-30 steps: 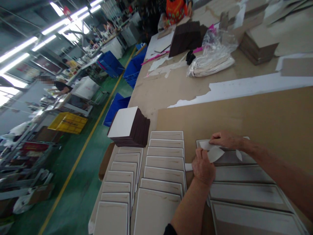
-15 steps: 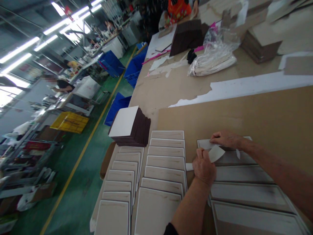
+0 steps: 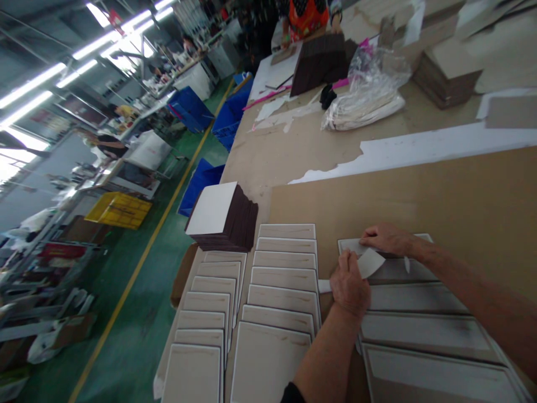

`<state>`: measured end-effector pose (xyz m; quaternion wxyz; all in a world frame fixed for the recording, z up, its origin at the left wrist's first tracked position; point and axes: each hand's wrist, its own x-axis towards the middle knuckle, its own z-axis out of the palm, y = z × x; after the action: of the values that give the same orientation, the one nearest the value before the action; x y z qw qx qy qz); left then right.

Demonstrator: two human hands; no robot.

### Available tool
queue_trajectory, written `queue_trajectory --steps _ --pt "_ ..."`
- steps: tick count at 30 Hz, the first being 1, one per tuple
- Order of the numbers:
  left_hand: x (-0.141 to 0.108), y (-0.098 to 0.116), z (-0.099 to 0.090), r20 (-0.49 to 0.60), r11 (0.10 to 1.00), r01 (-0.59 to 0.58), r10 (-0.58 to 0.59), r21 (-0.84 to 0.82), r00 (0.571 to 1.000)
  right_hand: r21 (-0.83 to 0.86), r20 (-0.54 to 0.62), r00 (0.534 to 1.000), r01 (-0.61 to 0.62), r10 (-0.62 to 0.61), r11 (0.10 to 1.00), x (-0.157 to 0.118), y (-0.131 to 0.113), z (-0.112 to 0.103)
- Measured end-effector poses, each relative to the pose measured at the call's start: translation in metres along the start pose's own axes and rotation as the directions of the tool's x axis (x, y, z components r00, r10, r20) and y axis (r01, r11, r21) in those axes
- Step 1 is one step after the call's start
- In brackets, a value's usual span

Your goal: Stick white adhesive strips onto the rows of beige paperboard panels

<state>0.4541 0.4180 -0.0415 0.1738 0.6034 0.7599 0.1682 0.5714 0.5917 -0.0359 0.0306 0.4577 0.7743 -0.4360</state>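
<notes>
My left hand [image 3: 351, 284] is closed on a pale paper strip [image 3: 370, 263], whose wider end sticks out to the right of the fingers. Just above it, my right hand [image 3: 384, 238] has its fingertips pressed together at the upper edge of the farthest large panel [image 3: 419, 270]; what they pinch, if anything, is too small to make out. More large panels [image 3: 419, 298] overlap below, partly behind my right forearm. To the left lie two overlapping rows of smaller pale panels [image 3: 283, 277] [image 3: 205, 302].
A dark-edged stack [image 3: 213, 210] with a white top stands at the table's left edge. Farther back are a plastic-wrapped bundle [image 3: 364, 106], a dark stack [image 3: 319, 64], a torn white sheet [image 3: 398, 146] and a brown stack [image 3: 448, 75]. A person in red [image 3: 308, 19] stands at the far end.
Both my hands hold nearly the same place and grip. At the far end, the person's hand and body have shifted slightly.
</notes>
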Motion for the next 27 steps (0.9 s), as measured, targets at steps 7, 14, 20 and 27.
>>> queue_trajectory --steps 7,14,20,27 --pt "0.002 -0.002 0.004 -0.004 0.997 -0.037 0.037 0.063 0.999 0.000 -0.010 1.000 0.007 -0.007 1.000 -0.001 0.003 0.001" --pt "0.003 -0.002 0.005 0.022 0.996 -0.033 0.031 0.084 0.999 0.000 -0.040 0.999 0.026 -0.026 1.000 -0.004 0.002 0.000" --pt "0.004 -0.002 0.006 0.006 0.995 -0.013 0.012 0.099 1.000 0.104 -0.074 0.997 0.025 -0.017 0.994 -0.052 0.043 -0.024" --pt "0.006 -0.003 0.005 0.045 0.994 -0.010 0.006 0.105 0.999 0.233 -0.332 0.912 -0.171 0.243 0.957 -0.088 0.078 -0.015"
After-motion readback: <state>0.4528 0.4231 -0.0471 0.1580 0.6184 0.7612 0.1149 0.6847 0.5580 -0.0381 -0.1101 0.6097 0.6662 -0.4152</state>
